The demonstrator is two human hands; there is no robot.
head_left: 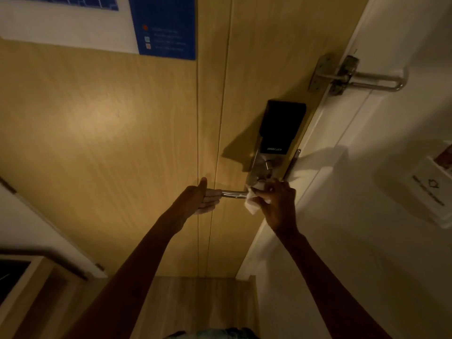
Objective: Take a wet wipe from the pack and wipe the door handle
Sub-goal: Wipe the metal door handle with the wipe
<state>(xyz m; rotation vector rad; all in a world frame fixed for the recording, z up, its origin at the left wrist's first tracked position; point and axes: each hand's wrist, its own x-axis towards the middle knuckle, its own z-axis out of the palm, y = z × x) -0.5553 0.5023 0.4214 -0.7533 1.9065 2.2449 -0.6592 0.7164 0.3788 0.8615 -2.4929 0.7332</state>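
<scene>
A silver lever door handle (233, 194) sticks out to the left from a smart lock (276, 140) on a wooden door (97, 118). My right hand (278, 204) holds a white wet wipe (252, 204) pressed around the handle's base, close to the lock plate. My left hand (203, 198) grips the free tip of the handle, thumb pointing up. The wipe pack is not in view.
A metal swing-bar guard (354, 77) bridges the door edge and the white frame above the lock. A blue notice (166, 28) is fixed to the upper door. A white wall holder with a card (430, 189) hangs at the right. Dark furniture (19, 277) stands at lower left.
</scene>
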